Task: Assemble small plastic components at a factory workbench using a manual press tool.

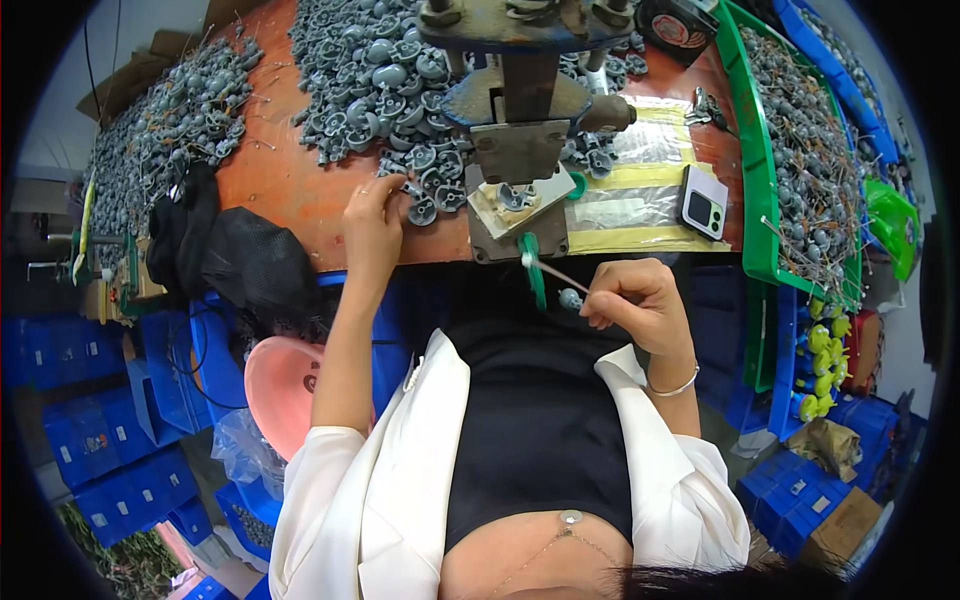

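At the near edge of a heap of grey plastic shells (380, 75), my left hand (374, 218) has its thumb and fingers closed at a small grey plastic part (420, 211). My right hand (636, 300) is in front of the bench edge, pinching a thin pale stick (562, 276) with a whitish tip. A rounded grey piece (570, 299) shows beside these fingertips; how it joins the stick is unclear. Between my hands stands a metal bench press (520, 150). Under its head, a pale block (518, 208) carries a small part. A green strip (531, 270) hangs at the press's front.
A green tray (752, 160) of grey parts with thin stems stands at right. A phone (704, 203) lies on the taped bench area. More stemmed parts (200, 100) are heaped at left, near a black cloth bag (255, 252). A pink basin (280, 390) and blue crates (90, 430) sit below.
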The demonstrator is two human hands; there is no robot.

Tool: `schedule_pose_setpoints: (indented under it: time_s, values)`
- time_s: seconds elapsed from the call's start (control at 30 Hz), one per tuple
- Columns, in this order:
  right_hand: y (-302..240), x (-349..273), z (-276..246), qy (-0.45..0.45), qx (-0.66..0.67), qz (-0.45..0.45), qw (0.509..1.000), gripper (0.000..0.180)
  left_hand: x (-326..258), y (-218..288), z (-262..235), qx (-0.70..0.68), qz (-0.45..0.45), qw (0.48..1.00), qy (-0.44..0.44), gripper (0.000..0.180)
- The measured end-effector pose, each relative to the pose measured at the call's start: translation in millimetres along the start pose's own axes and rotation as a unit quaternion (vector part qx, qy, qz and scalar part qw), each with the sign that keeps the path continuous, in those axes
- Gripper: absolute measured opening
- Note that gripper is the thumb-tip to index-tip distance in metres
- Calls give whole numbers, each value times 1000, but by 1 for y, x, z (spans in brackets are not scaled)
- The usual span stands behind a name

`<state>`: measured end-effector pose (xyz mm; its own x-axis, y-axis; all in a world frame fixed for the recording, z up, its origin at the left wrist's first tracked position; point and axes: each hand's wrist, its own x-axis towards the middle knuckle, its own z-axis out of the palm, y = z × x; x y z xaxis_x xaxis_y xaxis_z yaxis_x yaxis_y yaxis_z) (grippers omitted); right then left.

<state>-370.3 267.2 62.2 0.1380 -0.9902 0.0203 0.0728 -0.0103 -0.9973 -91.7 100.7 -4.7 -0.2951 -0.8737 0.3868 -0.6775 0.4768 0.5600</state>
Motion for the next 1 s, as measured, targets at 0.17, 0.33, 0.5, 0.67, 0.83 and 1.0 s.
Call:
schedule_pose_setpoints:
  time_s: [0.17,0.33,0.5,0.67,0.83,1.0]
  values:
    - [-3,6,14,37,2,40,999,11,10,-2,2,21,66,996,-50,22]
    - [6,5,14,50,-30,36,998,14,13,-7,-8,102,132,983,-76,30]
    - [20,9,18,114,-22,61,991,13,3,3,-4,-132,-35,990,44,26]
    - [18,20,36,81,-16,103,991,21,-26,54,8,-795,-290,523,-100,39]
    - [23,26,42,25,46,163,985,30,-33,77,21,-797,-245,541,-108,35]
    - [27,26,41,20,43,173,984,31,-31,85,23,-775,-235,575,-113,36]
